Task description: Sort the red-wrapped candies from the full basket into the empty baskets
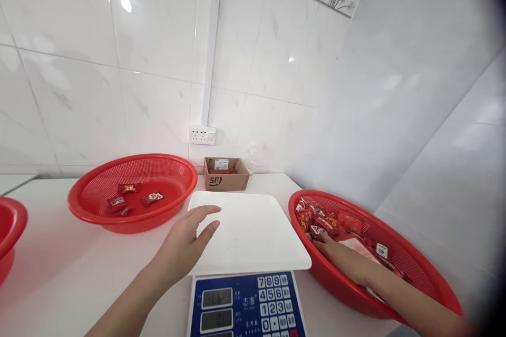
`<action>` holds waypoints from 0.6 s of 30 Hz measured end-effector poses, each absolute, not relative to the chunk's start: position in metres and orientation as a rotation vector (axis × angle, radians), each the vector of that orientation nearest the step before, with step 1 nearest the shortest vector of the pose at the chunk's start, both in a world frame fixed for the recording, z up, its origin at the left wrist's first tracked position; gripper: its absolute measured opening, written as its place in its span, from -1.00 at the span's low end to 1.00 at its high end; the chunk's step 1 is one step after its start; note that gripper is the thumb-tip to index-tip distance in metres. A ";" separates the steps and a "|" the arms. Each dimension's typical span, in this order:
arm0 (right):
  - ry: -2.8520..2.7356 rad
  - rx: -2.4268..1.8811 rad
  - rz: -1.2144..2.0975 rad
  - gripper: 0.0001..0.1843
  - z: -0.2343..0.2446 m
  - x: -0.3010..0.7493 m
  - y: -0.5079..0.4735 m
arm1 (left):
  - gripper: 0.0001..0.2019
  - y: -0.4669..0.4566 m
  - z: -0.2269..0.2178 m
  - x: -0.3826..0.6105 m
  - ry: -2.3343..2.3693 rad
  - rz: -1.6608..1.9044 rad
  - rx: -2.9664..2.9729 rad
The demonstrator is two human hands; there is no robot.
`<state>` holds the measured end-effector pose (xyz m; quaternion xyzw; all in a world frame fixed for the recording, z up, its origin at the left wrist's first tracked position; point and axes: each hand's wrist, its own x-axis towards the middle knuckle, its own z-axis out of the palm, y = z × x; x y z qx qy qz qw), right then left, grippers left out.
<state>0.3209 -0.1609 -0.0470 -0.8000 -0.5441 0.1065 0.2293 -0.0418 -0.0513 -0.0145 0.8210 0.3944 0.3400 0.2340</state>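
Reaching into a wide red plastic basket, the person's right hand is down among small, shiny red wrapped packets at its left end; from where I stand I cannot tell whether that grip is pinching one, since the fingertips are mostly hidden. The left hand holds nothing, its grip spread, thumb apart from the fingers, over the left edge of a flat white square pan. The pan tops a digital scale with a blue keypad panel on a white table. To the left, a round red perforated basket holds a few similar packets (pale lettering on some), and behind the pan sits an open brown cardboard box.
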 end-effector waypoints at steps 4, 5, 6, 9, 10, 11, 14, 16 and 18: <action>-1.788 -2.140 0.513 -0.70 -0.039 0.320 -0.160 | -0.67 -0.051 -0.017 -0.040 1.079 0.895 2.256; -1.797 -2.144 0.473 -0.71 -0.039 0.321 -0.160 | -0.67 -0.051 -0.017 -0.040 1.086 0.886 2.258; -1.778 -2.155 0.425 -0.73 -0.039 0.321 -0.160 | -0.67 -0.050 -0.017 -0.040 1.092 0.880 2.257; -1.631 -2.161 0.336 -0.79 -0.044 0.325 -0.160 | -0.66 -0.049 -0.018 -0.040 1.084 0.880 2.247; -1.583 -2.134 0.330 -0.82 -0.046 0.326 -0.160 | -0.66 -0.049 -0.018 -0.040 1.077 0.883 2.248; -1.543 -2.103 0.326 -0.86 -0.048 0.328 -0.160 | -0.66 -0.048 -0.018 -0.040 1.073 0.885 2.253; -1.468 -2.063 0.239 -0.88 -0.045 0.333 -0.159 | -0.66 -0.049 -0.019 -0.040 1.076 0.864 2.268; -1.461 -2.082 0.123 -0.85 -0.036 0.334 -0.156 | -0.66 -0.049 -0.019 -0.040 1.081 0.841 2.273; -1.454 -2.100 0.007 -0.82 -0.022 0.331 -0.153 | -0.67 -0.050 -0.018 -0.039 1.085 0.818 2.278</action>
